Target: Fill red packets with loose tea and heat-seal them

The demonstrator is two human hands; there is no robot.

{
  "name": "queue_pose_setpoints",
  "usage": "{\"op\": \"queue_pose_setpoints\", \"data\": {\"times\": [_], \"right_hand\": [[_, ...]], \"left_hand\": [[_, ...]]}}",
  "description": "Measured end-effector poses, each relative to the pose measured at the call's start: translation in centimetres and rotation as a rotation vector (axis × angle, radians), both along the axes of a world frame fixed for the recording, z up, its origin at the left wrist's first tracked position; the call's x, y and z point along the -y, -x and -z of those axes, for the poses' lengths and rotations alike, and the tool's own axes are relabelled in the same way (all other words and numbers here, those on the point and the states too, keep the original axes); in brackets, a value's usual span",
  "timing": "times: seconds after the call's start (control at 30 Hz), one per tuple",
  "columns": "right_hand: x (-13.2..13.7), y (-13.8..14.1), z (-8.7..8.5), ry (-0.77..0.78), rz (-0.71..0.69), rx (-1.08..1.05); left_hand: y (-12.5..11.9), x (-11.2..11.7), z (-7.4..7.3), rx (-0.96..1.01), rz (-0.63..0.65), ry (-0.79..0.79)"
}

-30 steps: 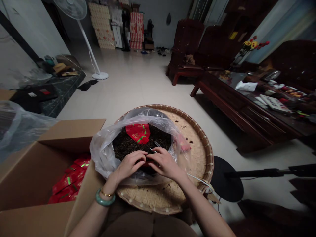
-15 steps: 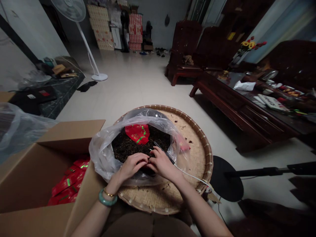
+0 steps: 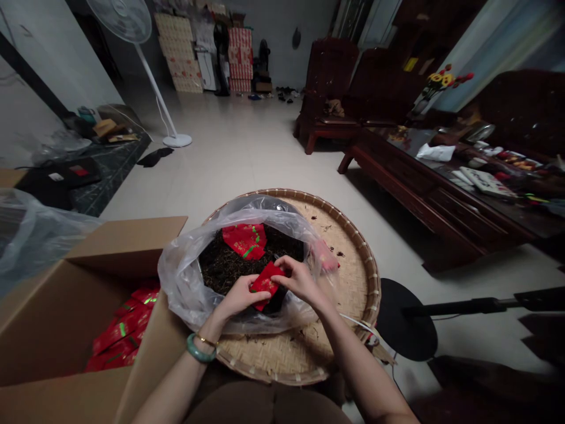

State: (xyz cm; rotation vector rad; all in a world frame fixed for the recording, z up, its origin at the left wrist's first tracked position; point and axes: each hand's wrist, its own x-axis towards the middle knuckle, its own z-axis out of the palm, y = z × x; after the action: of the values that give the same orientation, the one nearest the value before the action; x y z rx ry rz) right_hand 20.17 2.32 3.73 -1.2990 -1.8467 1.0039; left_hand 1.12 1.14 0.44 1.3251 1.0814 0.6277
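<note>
Between my two hands is a small red packet [image 3: 267,285] with gold and green print, held over the bag. My left hand [image 3: 242,294] pinches its lower left side, thumb in front. My right hand [image 3: 300,279] grips its upper right edge with thumb and fingers. Beneath lies dark, stringy dried leaf material [image 3: 227,265] in an open clear plastic bag [image 3: 180,288]. More red packets [image 3: 245,238] rest on top of the leaves. The bag stands on a round woven bamboo tray [image 3: 353,259]. A white cord [image 3: 353,321] runs from the bag over the tray's right rim.
At the left, an open cardboard box [image 3: 128,235] holds several red packets [image 3: 128,330]. A black round stand base [image 3: 406,321] is right of the tray. A dark wooden table [image 3: 424,182] stands farther right, and a white fan [image 3: 176,140] at the back left.
The red packet has come up into view between my hands, its printed face now showing. My right hand has risen slightly and turned; the left has moved a little to the right.
</note>
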Motion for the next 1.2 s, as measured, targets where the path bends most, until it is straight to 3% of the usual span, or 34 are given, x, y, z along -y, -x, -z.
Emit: {"op": "queue_pose_setpoints", "data": {"times": [0.1, 0.27, 0.47, 0.57, 0.73, 0.93, 1.2], "right_hand": [[-0.2, 0.3, -0.3, -0.022, 0.039, 0.091], [-0.9, 1.6, 0.1, -0.142, 0.0, 0.305], [-1.8, 2.9, 1.9, -0.223, -0.103, 0.313], [-2.3, 2.6, 2.2, -0.172, -0.084, 0.295], [-2.5, 0.2, 3.0, -0.161, 0.17, 0.342], [-0.8, -1.0, 5.5, -0.117, 0.079, 0.807], [-1.0, -0.1, 5.1, -0.023, 0.101, 0.939]], "left_hand": [[-0.4, 0.2, 0.0, 0.007, -0.014, 0.021], [-1.0, 0.3, -0.4, -0.062, -0.073, -0.088], [-2.2, 0.9, -0.2, 0.169, -0.049, 0.238], [-2.5, 1.2, 0.2, 0.218, -0.137, 0.32], [-1.9, 0.8, 0.6, 0.294, -0.282, 0.368], [-1.3, 0.5, 0.3, 0.314, -0.384, 0.369], [-1.1, 0.5, -0.7, 0.284, -0.437, 0.357]]}}
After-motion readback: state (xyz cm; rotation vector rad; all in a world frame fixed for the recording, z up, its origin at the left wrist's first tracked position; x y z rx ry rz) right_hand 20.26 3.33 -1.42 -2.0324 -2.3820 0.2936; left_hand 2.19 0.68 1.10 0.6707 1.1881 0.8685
